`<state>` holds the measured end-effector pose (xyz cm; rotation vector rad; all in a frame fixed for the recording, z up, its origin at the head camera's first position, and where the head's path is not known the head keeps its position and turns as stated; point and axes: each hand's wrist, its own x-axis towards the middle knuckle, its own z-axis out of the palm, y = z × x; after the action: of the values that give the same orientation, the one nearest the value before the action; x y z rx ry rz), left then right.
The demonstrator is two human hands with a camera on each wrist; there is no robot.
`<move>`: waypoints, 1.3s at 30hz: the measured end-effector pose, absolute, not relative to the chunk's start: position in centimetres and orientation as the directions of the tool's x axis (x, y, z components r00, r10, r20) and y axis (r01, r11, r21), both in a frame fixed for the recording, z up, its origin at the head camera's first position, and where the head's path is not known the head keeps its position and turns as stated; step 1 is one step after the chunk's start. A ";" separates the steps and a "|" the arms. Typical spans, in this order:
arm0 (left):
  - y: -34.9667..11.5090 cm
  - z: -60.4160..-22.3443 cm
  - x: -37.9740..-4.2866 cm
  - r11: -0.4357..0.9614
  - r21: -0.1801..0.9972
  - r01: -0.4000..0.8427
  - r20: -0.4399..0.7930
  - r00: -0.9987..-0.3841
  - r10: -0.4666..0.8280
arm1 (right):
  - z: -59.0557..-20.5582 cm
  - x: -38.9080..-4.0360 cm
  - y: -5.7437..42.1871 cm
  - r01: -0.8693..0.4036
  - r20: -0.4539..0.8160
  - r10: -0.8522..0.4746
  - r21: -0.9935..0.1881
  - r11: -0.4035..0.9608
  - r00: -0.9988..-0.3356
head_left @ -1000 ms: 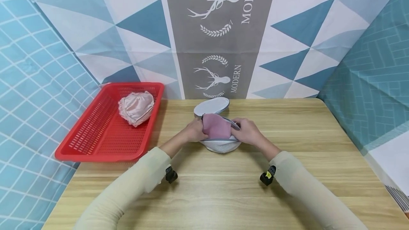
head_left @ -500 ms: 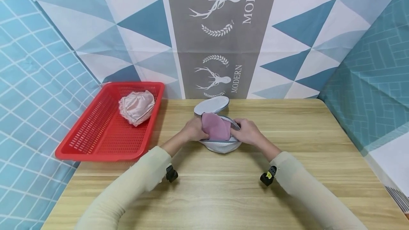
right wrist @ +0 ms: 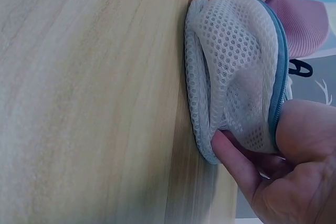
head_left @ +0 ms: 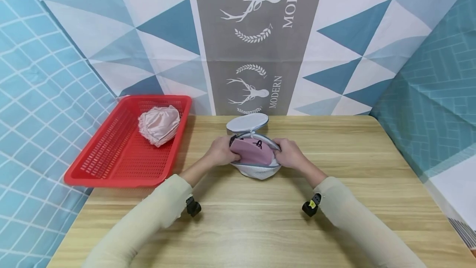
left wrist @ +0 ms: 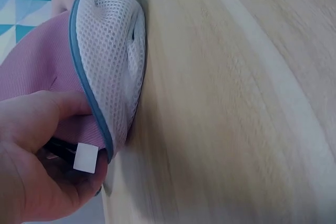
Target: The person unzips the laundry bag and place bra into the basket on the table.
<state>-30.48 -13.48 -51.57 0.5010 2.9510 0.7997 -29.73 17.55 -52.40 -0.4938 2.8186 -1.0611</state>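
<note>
A white mesh laundry bag (head_left: 259,172) with a grey-blue zip edge stands on the wooden table, its round lid (head_left: 247,123) folded back behind it. A pink ribbed bra (head_left: 253,152), cup-shaped with black straps, sits partly inside the bag's mouth. My left hand (head_left: 221,151) grips the bra at its left end; in the left wrist view a white tag (left wrist: 85,158) shows between thumb and fingers. My right hand (head_left: 288,152) pinches the bag's right rim, thumb at the zip and fingers on the outer mesh (right wrist: 239,51). The bra's lower part is hidden within the bag.
A red plastic basket (head_left: 70,177) stands at the left of the table, with a folded pale pink satin garment (head_left: 159,125) with lace edging in it. A patterned cloth wall (head_left: 334,53) rises behind the table's back edge.
The bra has tipped lower into the bag's mouth, and a black strap loop now shows behind it. My left hand has shifted slightly left; my right hand stays on the rim.
</note>
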 end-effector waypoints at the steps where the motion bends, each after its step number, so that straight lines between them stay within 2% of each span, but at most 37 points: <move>1: -13.7 -51.6 -30.6 0.815 0.501 0.292 0.037 -0.948 0.317 | -52.4 -29.8 17.5 -0.267 0.029 -0.330 -0.656 0.706 -0.944; 9: -14.5 -50.8 -30.3 0.774 0.563 0.289 0.038 -0.945 0.325 | -52.2 -29.8 17.3 -0.207 -0.025 -0.304 -0.678 0.705 -0.952; 13: -13.1 -46.1 -27.2 0.696 0.676 0.243 -0.008 -0.942 0.336 | -52.2 -29.8 17.3 -0.231 -0.009 -0.315 -0.661 0.714 -0.949; 17: -11.5 -42.2 -25.0 0.646 0.752 0.135 -0.075 -0.955 0.288 | -52.2 -29.8 17.4 -0.255 0.010 -0.321 -0.633 0.731 -0.947; 20: -11.3 -44.0 -26.8 0.629 0.770 0.110 -0.070 -0.965 0.254 | -52.2 -29.8 17.5 -0.248 0.001 -0.322 -0.639 0.728 -0.947; 23: -11.6 -48.1 -30.1 0.627 0.773 0.094 -0.063 -0.973 0.224 | -52.2 -29.9 17.6 -0.233 -0.013 -0.317 -0.651 0.723 -0.948; 26: -11.6 -51.2 -32.7 0.622 0.782 0.036 -0.105 -0.976 0.189 | -52.2 -29.9 17.7 -0.224 -0.023 -0.315 -0.656 0.721 -0.949; 32: -10.6 -51.1 -32.5 0.664 0.747 -0.039 -0.181 -0.972 0.147 | -52.4 -30.0 17.8 -0.228 -0.023 -0.321 -0.656 0.719 -0.947; 39: -11.9 -51.6 -32.3 0.706 0.704 0.078 -0.105 -0.972 0.211 | -52.1 -29.5 17.5 -0.228 -0.016 -0.318 -0.664 0.712 -0.948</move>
<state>-32.29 -11.95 -51.63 0.2337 2.7351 1.1164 -29.55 17.50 -52.14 -0.4467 2.7865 -1.0539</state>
